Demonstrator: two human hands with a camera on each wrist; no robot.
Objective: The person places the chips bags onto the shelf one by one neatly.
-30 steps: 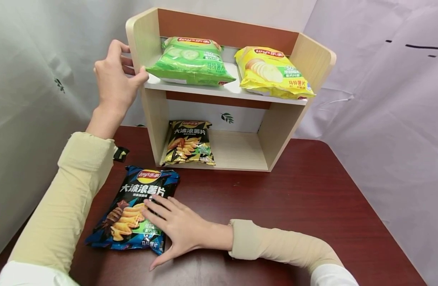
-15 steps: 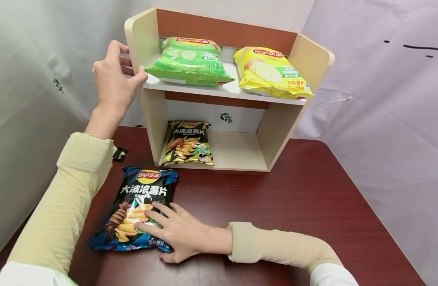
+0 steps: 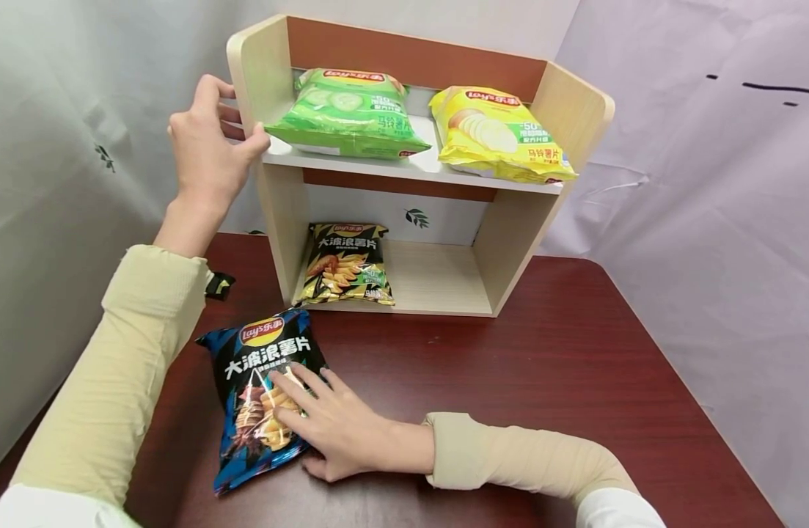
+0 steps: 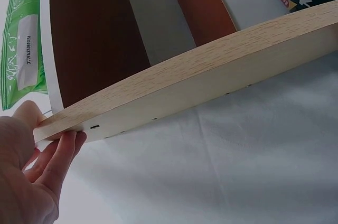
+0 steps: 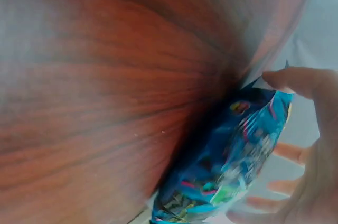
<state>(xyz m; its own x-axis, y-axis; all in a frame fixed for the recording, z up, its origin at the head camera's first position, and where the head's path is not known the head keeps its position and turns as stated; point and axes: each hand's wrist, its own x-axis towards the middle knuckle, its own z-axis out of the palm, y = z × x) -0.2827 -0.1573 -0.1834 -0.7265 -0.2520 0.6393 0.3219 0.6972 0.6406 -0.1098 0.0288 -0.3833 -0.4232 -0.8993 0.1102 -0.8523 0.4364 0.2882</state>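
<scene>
My left hand [image 3: 213,150] grips the left side panel of a two-tier wooden shelf [image 3: 280,242]. In the left wrist view the thumb lies toward the panel's front edge [image 4: 174,68] and the fingers against its outer face. Below, my right hand [image 3: 345,429] holds a blue and black bag of potato chips [image 3: 246,400] by its right side, on the table in front of the shelf. Its fingers spread over the bag's front; in the right wrist view the thumb is at one corner of the bag [image 5: 222,155], which leans slightly up from the tabletop.
On the upper shelf lie a green chip bag [image 3: 351,114] and a yellow chip bag [image 3: 503,136]. A black and gold chip bag [image 3: 348,268] leans in the lower compartment's left side. The dark red table [image 3: 576,396] has pale cloth behind and beside it.
The right hand's thumb has drawn in to the blue bag's edge. The bag has turned, its lower end swinging right toward the person. The left hand has stayed on the shelf panel.
</scene>
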